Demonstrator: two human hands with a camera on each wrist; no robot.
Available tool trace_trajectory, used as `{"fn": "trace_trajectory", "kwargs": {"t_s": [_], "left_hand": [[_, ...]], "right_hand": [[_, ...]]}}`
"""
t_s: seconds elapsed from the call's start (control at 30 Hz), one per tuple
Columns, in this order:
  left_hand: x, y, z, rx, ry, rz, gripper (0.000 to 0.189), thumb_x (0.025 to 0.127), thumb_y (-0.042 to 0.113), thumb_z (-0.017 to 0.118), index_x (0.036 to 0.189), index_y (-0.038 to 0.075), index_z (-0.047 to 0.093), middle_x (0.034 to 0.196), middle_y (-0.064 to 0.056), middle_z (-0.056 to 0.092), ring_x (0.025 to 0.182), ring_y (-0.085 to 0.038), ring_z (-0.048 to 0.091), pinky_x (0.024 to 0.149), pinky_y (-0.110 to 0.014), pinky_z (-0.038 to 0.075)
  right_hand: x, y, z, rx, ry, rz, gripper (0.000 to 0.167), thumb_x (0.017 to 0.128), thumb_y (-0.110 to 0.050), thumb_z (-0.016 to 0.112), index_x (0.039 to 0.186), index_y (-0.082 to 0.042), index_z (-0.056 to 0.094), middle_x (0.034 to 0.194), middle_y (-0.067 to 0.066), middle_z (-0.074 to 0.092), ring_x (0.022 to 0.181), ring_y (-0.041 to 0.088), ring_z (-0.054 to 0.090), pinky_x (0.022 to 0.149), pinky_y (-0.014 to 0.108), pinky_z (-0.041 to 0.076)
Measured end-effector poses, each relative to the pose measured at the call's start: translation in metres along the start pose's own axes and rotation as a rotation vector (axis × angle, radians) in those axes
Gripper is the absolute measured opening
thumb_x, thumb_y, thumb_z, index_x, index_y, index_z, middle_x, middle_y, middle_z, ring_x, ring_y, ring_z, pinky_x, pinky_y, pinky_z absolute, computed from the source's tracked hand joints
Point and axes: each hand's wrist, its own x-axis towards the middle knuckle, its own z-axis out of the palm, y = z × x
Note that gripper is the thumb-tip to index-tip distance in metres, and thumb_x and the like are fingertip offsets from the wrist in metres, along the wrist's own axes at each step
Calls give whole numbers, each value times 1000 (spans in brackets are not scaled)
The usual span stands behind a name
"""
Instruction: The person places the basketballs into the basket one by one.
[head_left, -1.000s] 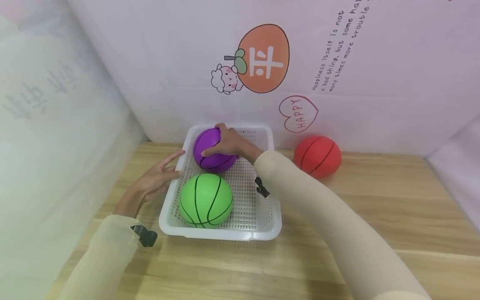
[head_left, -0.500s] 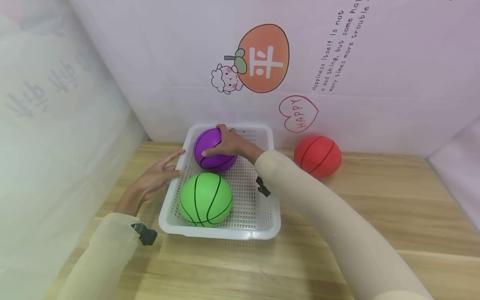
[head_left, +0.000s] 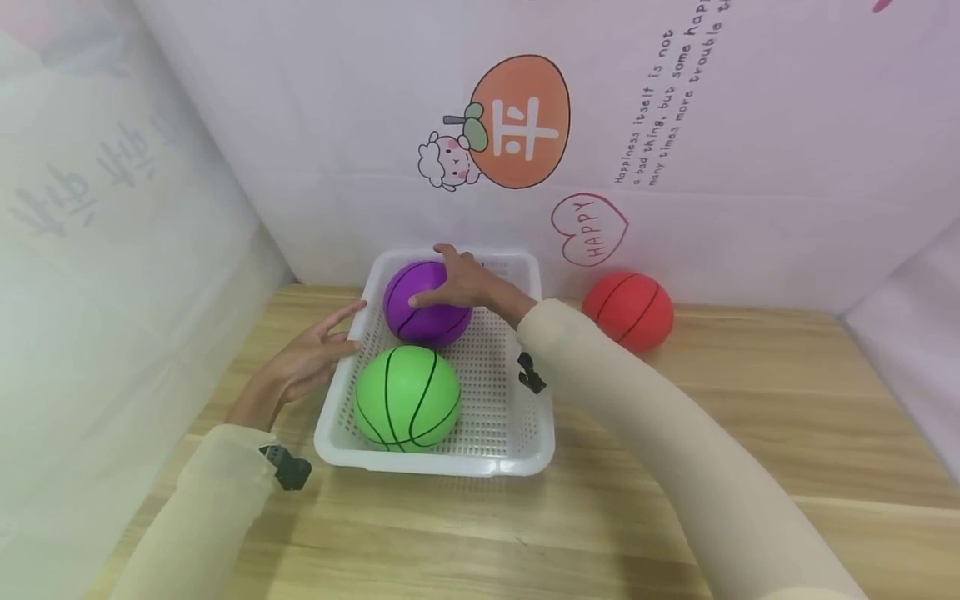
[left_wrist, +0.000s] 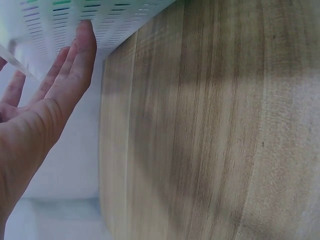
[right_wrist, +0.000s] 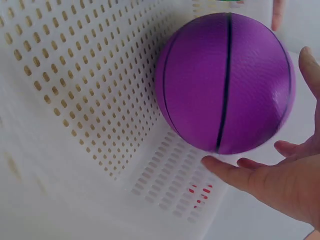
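A white plastic basket (head_left: 480,465) with slotted walls holds two toy basketballs. The purple ball (head_left: 422,321) rests in its far left part, and the green ball (head_left: 407,400) lies in the near left part. Over the purple ball is my right hand (head_left: 461,282), thumb and fingers spread. In the right wrist view small gaps show between the ball (right_wrist: 225,85) and the fingers (right_wrist: 230,172). My left hand (head_left: 309,360) is at the basket's left side, its fingertips at the rim and outer wall. A red ball (head_left: 630,311) sits on the table outside the basket.
The wooden table (head_left: 750,400) runs back to a white printed sheet (head_left: 337,108) behind the basket and the red ball. Another white sheet (head_left: 135,275) rises close beside the left arm.
My right hand has loosened from the purple ball and shifted slightly up and right, leaving the ball in the basket. The head view has shifted a little. My left hand keeps its place.
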Motion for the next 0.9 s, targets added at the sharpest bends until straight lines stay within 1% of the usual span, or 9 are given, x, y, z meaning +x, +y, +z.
{"fn": "trace_trajectory", "kwargs": {"t_s": [0.17,0.3,0.43,0.6,0.67,0.8,0.9], "left_hand": [[1,-1,2,-7,-14,4,76,101,1,52,162,28,14,156,-29,28,132,-47,41,98,-57,48],[2,-2,3,-28,-19,4,76,101,0,51,162,27,14,157,-28,27,130,-41,47,99,-54,48],[1,-3,2,-34,-21,7,76,102,0,51,162,27,14,156,-29,27,125,-35,53,99,-53,48],[-2,-2,1,-10,-11,9,75,102,2,52,162,29,15,156,-29,27,121,-29,56,99,-51,49],[-3,-1,1,-4,-5,6,76,102,2,52,162,30,15,156,-29,27,121,-28,56,99,-51,49],[-3,0,3,-8,-6,-8,76,102,2,51,162,31,14,157,-28,26,121,-29,55,99,-52,48],[-3,1,5,-8,-12,-11,76,102,2,51,162,31,13,157,-28,25,122,-30,55,100,-53,48]], "right_hand": [[-9,6,-9,21,13,-27,103,83,-48,78,160,-13,19,154,21,32,138,32,37,111,48,38],[-15,11,-17,6,-6,-40,99,85,-47,76,159,-11,21,156,20,31,142,31,32,114,47,34],[-22,13,-27,-14,-22,-49,92,88,-45,74,158,-11,25,159,16,32,145,29,29,116,46,31],[-33,16,-40,-16,-36,-49,82,89,-40,74,155,-12,34,156,15,38,141,30,36,112,49,36],[-37,18,-46,-11,-56,-43,79,89,-38,74,154,-12,36,154,16,40,139,30,38,109,50,39],[-46,22,-55,2,-102,-23,75,90,-37,72,152,-13,39,153,17,41,138,31,39,108,52,40],[-53,25,-61,-7,-120,-15,72,91,-38,71,151,-13,41,152,18,41,137,32,39,108,53,39]]}}
